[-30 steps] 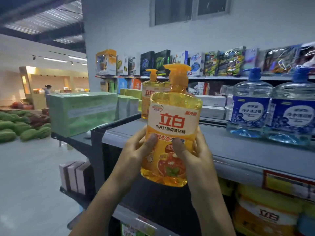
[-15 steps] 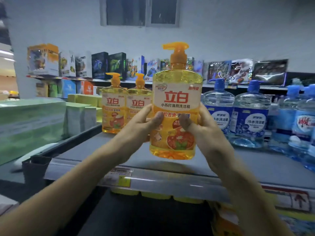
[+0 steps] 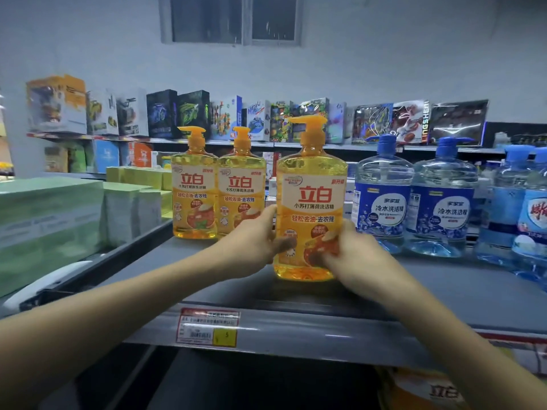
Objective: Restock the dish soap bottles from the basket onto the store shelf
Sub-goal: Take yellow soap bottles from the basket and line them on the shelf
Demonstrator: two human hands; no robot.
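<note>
STEP: shelving | ITEM: orange dish soap bottle [image 3: 310, 199] upright at shelf [image 3: 444, 279], right of 2 matching bottles [image 3: 194, 184]; contact unclear | HANDS: left hand [image 3: 254, 244], right hand [image 3: 346, 255], fingers [image 3: 285, 242] gripping its lower sides | NEXT: probably slide back into row, release.

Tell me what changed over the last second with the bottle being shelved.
The orange soap bottle moved forward and down, from the air before the shelf to its surface, right of the two orange bottles standing there; whether its base touches yet is unclear. The left hand and right hand still grip it low down. The two orange bottles and the blue bottles stayed put.
</note>
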